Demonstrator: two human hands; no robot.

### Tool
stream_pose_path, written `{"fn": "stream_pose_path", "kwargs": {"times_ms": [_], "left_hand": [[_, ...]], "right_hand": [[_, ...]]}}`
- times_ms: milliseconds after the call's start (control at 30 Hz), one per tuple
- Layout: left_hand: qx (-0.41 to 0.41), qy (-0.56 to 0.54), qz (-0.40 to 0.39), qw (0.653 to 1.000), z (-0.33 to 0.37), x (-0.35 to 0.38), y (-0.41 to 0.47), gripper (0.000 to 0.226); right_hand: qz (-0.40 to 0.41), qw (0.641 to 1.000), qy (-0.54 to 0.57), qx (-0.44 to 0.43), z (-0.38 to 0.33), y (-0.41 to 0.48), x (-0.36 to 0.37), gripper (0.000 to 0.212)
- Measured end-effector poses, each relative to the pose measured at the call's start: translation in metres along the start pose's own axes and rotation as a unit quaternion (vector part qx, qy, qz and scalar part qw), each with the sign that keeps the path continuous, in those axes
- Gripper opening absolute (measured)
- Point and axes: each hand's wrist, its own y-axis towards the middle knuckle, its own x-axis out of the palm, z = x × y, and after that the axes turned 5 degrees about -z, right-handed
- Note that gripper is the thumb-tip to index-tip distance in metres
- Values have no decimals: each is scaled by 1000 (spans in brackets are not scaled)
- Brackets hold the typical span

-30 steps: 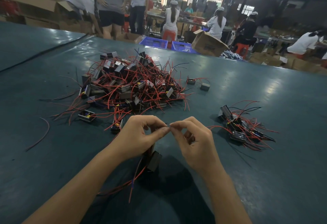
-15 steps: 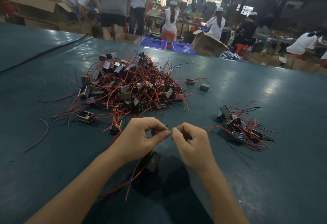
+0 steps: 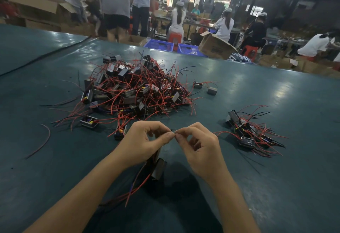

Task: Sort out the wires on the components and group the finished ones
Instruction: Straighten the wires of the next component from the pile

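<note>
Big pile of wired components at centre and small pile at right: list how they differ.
The big pile holds far more components than the small pile. The big pile is heaped high; the small pile lies low. The big pile's wires tangle every way; the small pile's mostly trail rightward. Both hold dark blocks with red and black wires on the green table.

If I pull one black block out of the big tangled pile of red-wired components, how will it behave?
Likely it snags: thin red wires in the big pile interlace, so neighbours may drag along. Wires curve loosely, probably floppy; blocks look rigid.
</note>
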Motion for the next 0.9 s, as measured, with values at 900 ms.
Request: {"fn": "stream_pose_path", "kwargs": {"times_ms": [900], "left_hand": [[67, 52, 24, 996, 3, 2, 0, 2]], "right_hand": [[-36, 991, 48, 122, -3, -3, 4, 21]]}}
